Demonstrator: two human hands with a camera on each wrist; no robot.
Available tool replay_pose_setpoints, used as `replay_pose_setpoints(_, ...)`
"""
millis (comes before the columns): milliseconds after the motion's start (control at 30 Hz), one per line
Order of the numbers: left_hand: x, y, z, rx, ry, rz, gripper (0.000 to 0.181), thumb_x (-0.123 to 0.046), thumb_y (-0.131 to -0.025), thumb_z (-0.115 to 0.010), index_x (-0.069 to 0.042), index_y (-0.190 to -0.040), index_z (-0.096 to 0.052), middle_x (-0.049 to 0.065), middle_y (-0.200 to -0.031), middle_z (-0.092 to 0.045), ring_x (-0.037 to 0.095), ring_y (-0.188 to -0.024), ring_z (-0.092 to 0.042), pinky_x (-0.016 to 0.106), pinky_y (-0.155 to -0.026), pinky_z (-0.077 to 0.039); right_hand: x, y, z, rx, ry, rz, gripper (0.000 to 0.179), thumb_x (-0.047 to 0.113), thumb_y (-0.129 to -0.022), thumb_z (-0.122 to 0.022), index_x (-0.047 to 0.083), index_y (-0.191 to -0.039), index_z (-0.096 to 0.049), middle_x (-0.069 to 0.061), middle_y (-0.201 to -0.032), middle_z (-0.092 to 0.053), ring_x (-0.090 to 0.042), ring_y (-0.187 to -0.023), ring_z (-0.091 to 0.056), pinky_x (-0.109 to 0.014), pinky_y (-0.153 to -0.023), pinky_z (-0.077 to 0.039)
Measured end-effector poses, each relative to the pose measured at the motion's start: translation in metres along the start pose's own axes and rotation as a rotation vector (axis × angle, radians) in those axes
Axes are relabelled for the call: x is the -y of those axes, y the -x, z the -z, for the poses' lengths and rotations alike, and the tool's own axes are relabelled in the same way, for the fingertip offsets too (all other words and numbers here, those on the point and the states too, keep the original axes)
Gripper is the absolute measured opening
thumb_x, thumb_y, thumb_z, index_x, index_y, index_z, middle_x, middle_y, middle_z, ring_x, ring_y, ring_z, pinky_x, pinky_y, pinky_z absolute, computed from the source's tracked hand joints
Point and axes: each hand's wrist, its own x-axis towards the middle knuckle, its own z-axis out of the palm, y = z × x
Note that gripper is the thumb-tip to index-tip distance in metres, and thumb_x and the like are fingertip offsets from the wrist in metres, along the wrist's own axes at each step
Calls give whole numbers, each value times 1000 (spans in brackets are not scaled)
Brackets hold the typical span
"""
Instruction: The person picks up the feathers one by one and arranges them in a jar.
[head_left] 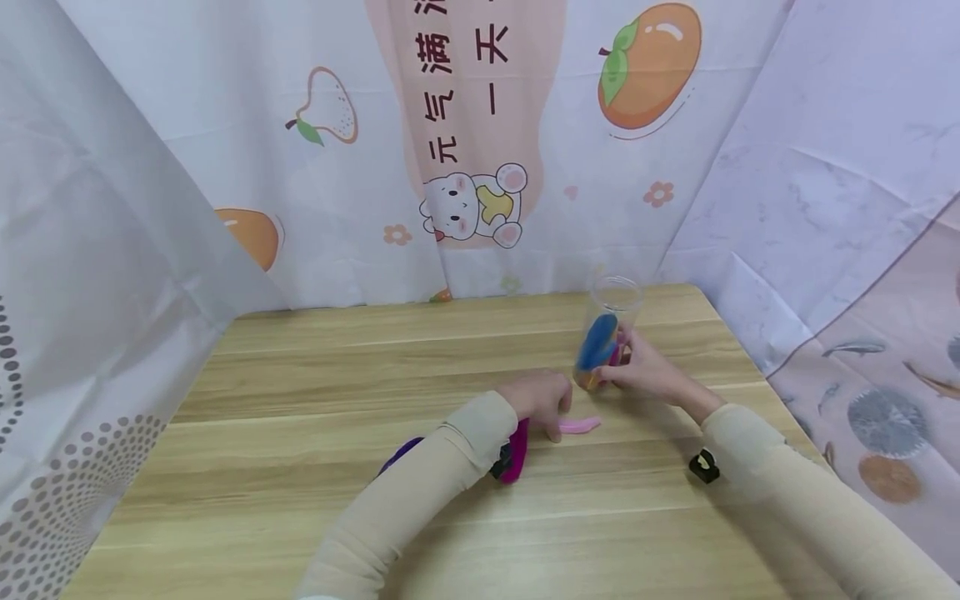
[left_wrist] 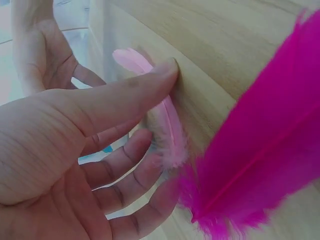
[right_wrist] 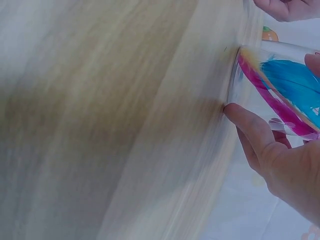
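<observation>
A clear plastic cup (head_left: 617, 298) stands at the table's back right, with a blue feather (head_left: 597, 340) and a magenta feather (right_wrist: 272, 100) inside. My right hand (head_left: 639, 371) grips its lower side, fingers around the wall near the base. To the left, my left hand (head_left: 536, 400) reaches down over a small pale pink feather (left_wrist: 172, 125). Its thumb crosses in front of that feather in the left wrist view, the other fingers loosely bent; contact is hard to tell. A larger magenta feather (left_wrist: 260, 145) lies close by, partly behind the left forearm in the head view.
A purple feather (head_left: 401, 452) shows beyond the left forearm, and a dark item (head_left: 501, 463) lies against the large magenta feather. Near the right sleeve sits a small black object (head_left: 703, 467) with a yellowish mark. Printed curtains (head_left: 337, 250) hang behind the wooden table (head_left: 300, 400).
</observation>
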Motion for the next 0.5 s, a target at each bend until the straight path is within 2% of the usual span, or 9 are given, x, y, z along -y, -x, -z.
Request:
replay_pose_setpoints(167, 1, 0, 0, -1, 32, 4, 30, -23, -73, -93, -14, -96, -76, -6, -94, -66, 10, -84, -56, 21, -71, -48, 1, -1, 0, 8, -14, 2, 78, 11, -89, -78, 8, -150, -29, -27, -125, -57, -33, -99, -59, -32, -72, -53)
replay_pose_setpoints(500, 4, 3, -2, -19, 95, 10, 24, -19, -71, -95, -15, -84, -75, -7, -85, -64, 10, -78, -57, 21, -65, -48, -1, -2, -2, 1, -18, -4, 76, 12, -88, -79, 6, -147, -31, -27, -124, -57, -32, -99, -60, -32, -70, -54)
